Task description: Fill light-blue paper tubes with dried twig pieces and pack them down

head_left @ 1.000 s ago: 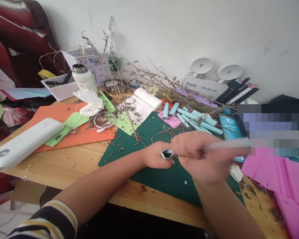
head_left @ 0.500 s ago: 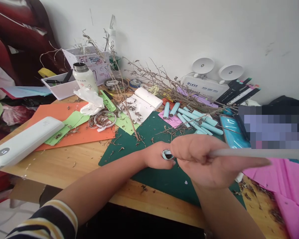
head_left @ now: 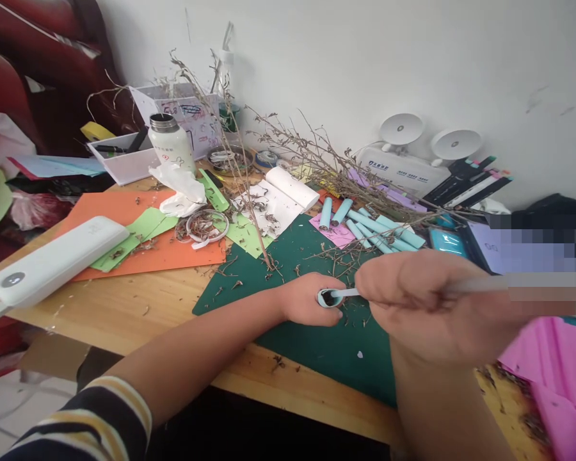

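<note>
My left hand [head_left: 312,298] is wrapped round a light-blue paper tube [head_left: 322,303], whose open end with a dark inside faces right. My right hand [head_left: 420,304] grips a thin whitish stick [head_left: 475,283]. One end of the stick reaches into the tube's mouth; the other runs off to the right. Both hands are above a green cutting mat [head_left: 288,336] strewn with dry plant bits. Behind my right hand lie several light-blue paper tubes [head_left: 365,232], two of them on a pink sheet [head_left: 330,235].
Dry branches [head_left: 312,150] stretch across the back, near a white router [head_left: 403,169]. To the left are a white power bank [head_left: 57,259], orange paper [head_left: 182,253], an uncapped bottle [head_left: 169,141] and a tape ring [head_left: 225,227]. Bright pink material [head_left: 552,371] lies at right.
My right hand has moved right, away from my left hand, and a length of the stick now shows between them. My left hand keeps its hold on the tube. The view has shifted slightly.
</note>
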Action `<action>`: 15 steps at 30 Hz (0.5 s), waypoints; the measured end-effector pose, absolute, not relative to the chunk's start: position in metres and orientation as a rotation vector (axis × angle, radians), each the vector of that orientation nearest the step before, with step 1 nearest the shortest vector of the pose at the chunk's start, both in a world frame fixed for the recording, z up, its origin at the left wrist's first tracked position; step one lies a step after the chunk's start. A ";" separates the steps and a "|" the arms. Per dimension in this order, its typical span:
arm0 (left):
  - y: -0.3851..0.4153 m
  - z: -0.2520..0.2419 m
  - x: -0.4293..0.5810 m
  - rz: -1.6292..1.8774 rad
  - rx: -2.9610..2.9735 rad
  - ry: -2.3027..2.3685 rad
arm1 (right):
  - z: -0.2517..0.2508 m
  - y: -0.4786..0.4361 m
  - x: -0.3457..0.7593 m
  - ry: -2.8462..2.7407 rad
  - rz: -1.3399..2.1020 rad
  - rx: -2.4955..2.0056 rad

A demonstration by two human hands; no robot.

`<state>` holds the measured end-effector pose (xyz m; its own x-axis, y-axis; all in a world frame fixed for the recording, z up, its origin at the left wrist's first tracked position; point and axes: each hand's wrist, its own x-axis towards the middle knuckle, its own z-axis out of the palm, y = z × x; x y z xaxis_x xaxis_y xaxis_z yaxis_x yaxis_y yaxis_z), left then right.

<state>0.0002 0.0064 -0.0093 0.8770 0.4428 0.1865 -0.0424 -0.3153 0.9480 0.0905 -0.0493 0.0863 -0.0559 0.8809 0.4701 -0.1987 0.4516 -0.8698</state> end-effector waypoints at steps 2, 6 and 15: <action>0.006 -0.010 0.001 0.510 1.821 0.316 | 0.085 -0.049 0.091 -1.339 1.017 -0.691; 0.007 -0.010 0.000 0.480 1.829 0.310 | 0.082 -0.049 0.093 -1.327 1.030 -0.697; 0.006 -0.010 0.000 0.493 1.849 0.309 | 0.085 -0.047 0.093 -1.387 1.082 -0.641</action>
